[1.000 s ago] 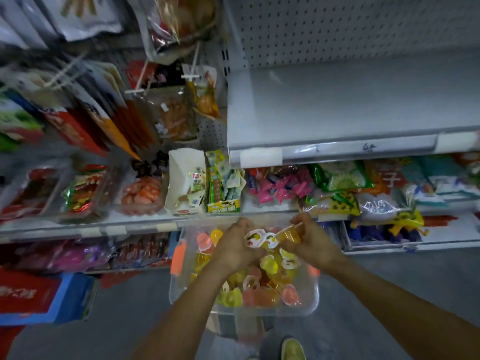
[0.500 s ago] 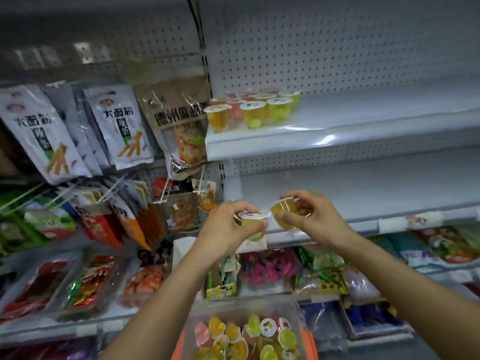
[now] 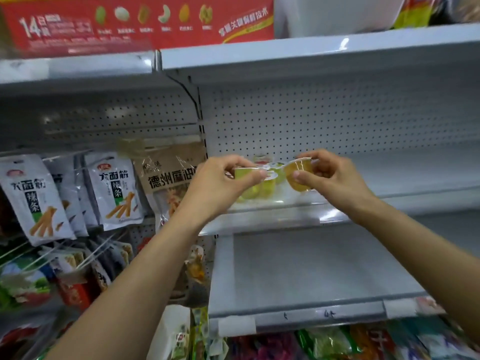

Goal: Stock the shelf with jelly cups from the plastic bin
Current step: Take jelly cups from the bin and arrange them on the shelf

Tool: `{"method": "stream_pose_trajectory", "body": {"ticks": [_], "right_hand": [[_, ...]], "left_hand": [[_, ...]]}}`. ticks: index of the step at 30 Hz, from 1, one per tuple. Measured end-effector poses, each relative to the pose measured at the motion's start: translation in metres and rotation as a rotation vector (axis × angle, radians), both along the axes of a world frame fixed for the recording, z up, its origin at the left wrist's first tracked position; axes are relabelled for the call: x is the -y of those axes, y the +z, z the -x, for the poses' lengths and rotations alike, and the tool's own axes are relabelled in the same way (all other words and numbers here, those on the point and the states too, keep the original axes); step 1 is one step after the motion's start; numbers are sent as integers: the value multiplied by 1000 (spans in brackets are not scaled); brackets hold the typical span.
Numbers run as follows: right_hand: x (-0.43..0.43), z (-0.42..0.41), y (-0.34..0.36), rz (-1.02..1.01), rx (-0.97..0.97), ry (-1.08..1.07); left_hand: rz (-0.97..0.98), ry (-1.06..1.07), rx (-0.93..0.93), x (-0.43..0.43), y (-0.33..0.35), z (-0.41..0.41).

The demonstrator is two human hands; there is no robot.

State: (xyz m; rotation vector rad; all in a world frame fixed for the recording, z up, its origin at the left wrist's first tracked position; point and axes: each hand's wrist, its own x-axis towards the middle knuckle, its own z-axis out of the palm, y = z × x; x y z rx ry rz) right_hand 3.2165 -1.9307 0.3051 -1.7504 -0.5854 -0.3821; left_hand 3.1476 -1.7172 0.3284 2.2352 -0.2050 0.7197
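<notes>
Two small jelly cups up at shelf height in the head view, one per grip. Left grip [image 3: 220,183] curled round a pale green clear-plastic jelly cup [image 3: 245,174], thumb below, fingertips on top. Right grip [image 3: 335,178] pinching an amber clear-plastic jelly cup [image 3: 298,175] between thumb and forefingers, rim uppermost, slightly tilted. Held cups close together; touching or not, hard to tell. Between and just behind both grips, a small cluster of yellow-green jelly cups with white lids [image 3: 270,185], upright at the left end of the white metal shelf [image 3: 415,175]; number unclear, partly hidden by fingers. Beyond the grips, a white perforated back panel [image 3: 311,120]. Below both grips, a second white shelf board [image 3: 298,268] with a clear price-label strip [image 3: 311,314] along its front edge. Left of the left grip, white hanging snack packets with green stripes [image 3: 114,188], and a brown-labelled clear packet [image 3: 168,178] just beside its wrist. High above both grips, a long red printed carton [image 3: 130,22] on the top shelf.
</notes>
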Motion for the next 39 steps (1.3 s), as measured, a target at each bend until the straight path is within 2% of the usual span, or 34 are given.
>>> {"method": "stream_pose_trajectory", "body": {"ticks": [6,16,19,24,30,33,35,37,39], "right_hand": [[10,-85,23,38,-2,-112],[-13,-222,22,320,-47,-98],[-28,-251,15,350,-80,-118],[-40,-280,0,472,-84,-100],[-40,-291,-5,485,-69,-79],[-35,-289,0,580,-65,-54],[-29,-281,10,542,-62,-38],[-24,-261,29,381,-30,17],[-19,-235,47,246,-54,185]], "left_hand": [[71,34,-45,2,33,-69],[-5,147,-97,0,42,-169],[-31,176,-113,1,41,-185],[-53,230,-138,0,40,-204],[-57,250,-162,-1,38,-211],[-53,252,-181,3,36,-214],[-57,251,-184,6,37,-215],[-50,242,-175,11,40,-216],[-37,234,-159,20,44,-216]]}}
